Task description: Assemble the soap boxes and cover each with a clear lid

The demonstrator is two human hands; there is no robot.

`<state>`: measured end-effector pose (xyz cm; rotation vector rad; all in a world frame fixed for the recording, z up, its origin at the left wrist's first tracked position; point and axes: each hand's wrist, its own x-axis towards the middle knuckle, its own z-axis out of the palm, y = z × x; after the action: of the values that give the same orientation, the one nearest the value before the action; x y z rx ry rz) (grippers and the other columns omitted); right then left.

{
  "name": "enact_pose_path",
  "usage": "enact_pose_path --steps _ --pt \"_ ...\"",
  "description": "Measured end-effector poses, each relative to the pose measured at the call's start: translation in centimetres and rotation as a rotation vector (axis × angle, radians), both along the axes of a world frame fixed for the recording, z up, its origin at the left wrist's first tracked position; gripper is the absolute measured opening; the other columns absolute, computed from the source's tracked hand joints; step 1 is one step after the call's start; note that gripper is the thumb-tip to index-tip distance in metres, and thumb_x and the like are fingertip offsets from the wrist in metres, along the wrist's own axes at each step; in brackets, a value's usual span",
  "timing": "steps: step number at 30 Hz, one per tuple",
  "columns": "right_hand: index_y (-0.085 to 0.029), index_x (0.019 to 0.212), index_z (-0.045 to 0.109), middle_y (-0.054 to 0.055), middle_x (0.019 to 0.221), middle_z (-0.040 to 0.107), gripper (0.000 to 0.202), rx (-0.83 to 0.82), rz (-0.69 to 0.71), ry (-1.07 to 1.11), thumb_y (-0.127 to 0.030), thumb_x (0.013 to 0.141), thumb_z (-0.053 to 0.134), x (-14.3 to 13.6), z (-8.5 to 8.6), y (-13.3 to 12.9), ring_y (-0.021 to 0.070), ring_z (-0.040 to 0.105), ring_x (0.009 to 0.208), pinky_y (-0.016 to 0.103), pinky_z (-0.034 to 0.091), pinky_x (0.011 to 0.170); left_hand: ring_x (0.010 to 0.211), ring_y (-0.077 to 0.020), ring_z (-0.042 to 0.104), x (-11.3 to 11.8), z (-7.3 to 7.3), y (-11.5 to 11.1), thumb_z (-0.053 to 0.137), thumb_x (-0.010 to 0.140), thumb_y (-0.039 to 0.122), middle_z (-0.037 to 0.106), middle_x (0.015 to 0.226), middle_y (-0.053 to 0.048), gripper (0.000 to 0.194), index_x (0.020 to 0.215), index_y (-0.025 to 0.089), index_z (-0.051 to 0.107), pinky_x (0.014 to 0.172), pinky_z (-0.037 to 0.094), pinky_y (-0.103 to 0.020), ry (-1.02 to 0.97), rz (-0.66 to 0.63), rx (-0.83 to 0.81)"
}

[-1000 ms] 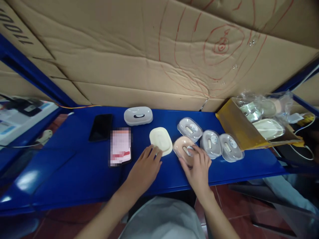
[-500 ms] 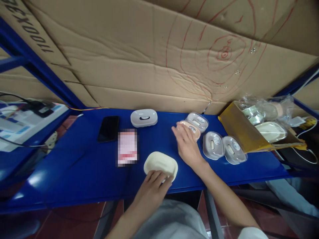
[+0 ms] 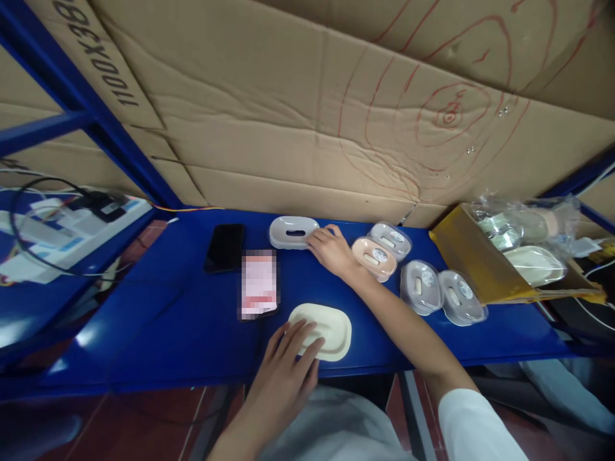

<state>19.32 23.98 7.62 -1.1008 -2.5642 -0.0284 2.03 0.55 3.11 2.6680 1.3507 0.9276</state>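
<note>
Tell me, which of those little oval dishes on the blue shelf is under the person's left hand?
The cream one at the shelf's front edge. The left hand rests its fingers on it. It lies apart from the others at the back, where the right hand touches a white one.

Blue table [image 3: 158,320], cream tray [image 3: 331,330], white-grey case [image 3: 293,232], peach dish [image 3: 373,257], black phone [image 3: 224,247], yellow box [image 3: 468,262]
</note>
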Motion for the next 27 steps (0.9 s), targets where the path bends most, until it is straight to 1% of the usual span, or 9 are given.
enact_pose_path --steps 4,8,11,14,17,20,22,25,27 --pt "-0.019 0.123 0.073 0.013 0.130 0.078 0.023 0.035 0.001 0.119 -0.026 0.115 0.052 3.2 0.2 -5.7 0.0251 0.070 0.125 0.045 0.046 0.114 0.126 -0.0320 0.070 -0.7 -0.4 -0.2 0.055 0.109 0.017 0.072 0.137 -0.013 0.024 0.129 0.021 0.068 0.105 0.060 -0.055 -0.009 -0.017 -0.005" --pt "-0.022 0.122 0.071 0.009 0.116 0.079 0.014 0.031 0.055 0.394 -0.023 0.111 0.062 6.5 -0.3 -13.6 0.0239 0.074 0.118 0.043 0.054 0.106 0.127 -0.0325 0.069 -0.8 -1.1 -0.3 0.060 0.111 0.027 0.063 0.147 -0.018 0.028 0.138 0.021 0.064 0.100 0.065 -0.051 -0.118 0.061 -0.003" --pt "-0.021 0.123 0.071 0.009 0.116 0.077 0.016 -0.044 0.053 0.413 -0.018 0.110 0.061 7.8 -0.9 -18.8 0.0233 0.073 0.118 0.046 0.055 0.112 0.119 -0.0288 0.072 -0.4 -1.5 -0.5 0.064 0.110 0.037 0.054 0.154 -0.020 0.039 0.145 0.021 0.058 0.092 0.070 -0.044 -0.213 0.157 0.009" --pt "-0.019 0.127 0.070 0.009 0.116 0.076 0.022 -0.043 0.051 0.367 -0.012 0.111 0.056 8.3 -1.7 -22.0 0.0211 0.073 0.117 0.046 0.053 0.120 0.116 -0.0300 0.071 -0.1 -1.4 -0.5 0.068 0.108 0.040 0.052 0.156 -0.021 0.046 0.149 0.022 0.056 0.092 0.070 -0.048 -0.218 0.202 0.009" --pt "-0.017 0.133 0.069 0.009 0.115 0.076 0.027 0.011 0.049 0.270 -0.013 0.111 0.056 8.5 -2.7 -23.3 0.0218 0.072 0.118 0.049 0.054 0.122 0.130 -0.0363 0.066 0.0 -1.2 -0.3 0.068 0.108 0.034 0.056 0.154 -0.019 0.036 0.141 0.022 0.061 0.101 0.067 -0.054 -0.160 0.142 0.006" --pt "-0.017 0.134 0.070 0.009 0.116 0.078 0.029 0.050 0.051 0.203 -0.012 0.110 0.056 8.8 -3.4 -23.7 0.0233 0.072 0.118 0.050 0.056 0.119 0.136 -0.0358 0.064 -0.1 -1.2 -0.2 0.067 0.108 0.026 0.061 0.151 -0.018 0.028 0.135 0.020 0.065 0.106 0.065 -0.052 -0.108 0.063 0.010" --pt "-0.018 0.133 0.071 0.008 0.115 0.080 0.029 0.037 0.070 0.175 -0.011 0.109 0.056 9.1 -3.2 -23.5 0.0231 0.073 0.117 0.051 0.055 0.119 0.137 -0.0352 0.064 -0.1 -1.4 -0.1 0.067 0.108 0.025 0.062 0.151 -0.017 0.029 0.136 0.020 0.066 0.106 0.066 -0.051 -0.085 0.048 0.020" --pt "-0.020 0.136 0.071 0.008 0.120 0.080 0.028 -0.016 0.129 0.182 -0.019 0.111 0.059 9.3 -1.7 -21.1 0.0235 0.072 0.121 0.052 0.051 0.121 0.137 -0.0351 0.064 -0.1 -1.7 -0.1 0.068 0.107 0.026 0.063 0.152 -0.016 0.029 0.135 0.021 0.067 0.105 0.066 -0.051 -0.085 0.050 0.026" --pt "-0.021 0.146 0.066 0.010 0.135 0.077 0.037 -0.036 0.168 0.205 -0.017 0.111 0.054 8.5 -0.5 -17.6 0.0238 0.069 0.132 0.051 0.049 0.123 0.137 -0.0352 0.064 0.0 -1.7 0.0 0.069 0.106 0.027 0.062 0.152 -0.016 0.027 0.133 0.022 0.068 0.106 0.065 -0.052 -0.097 0.051 0.025"
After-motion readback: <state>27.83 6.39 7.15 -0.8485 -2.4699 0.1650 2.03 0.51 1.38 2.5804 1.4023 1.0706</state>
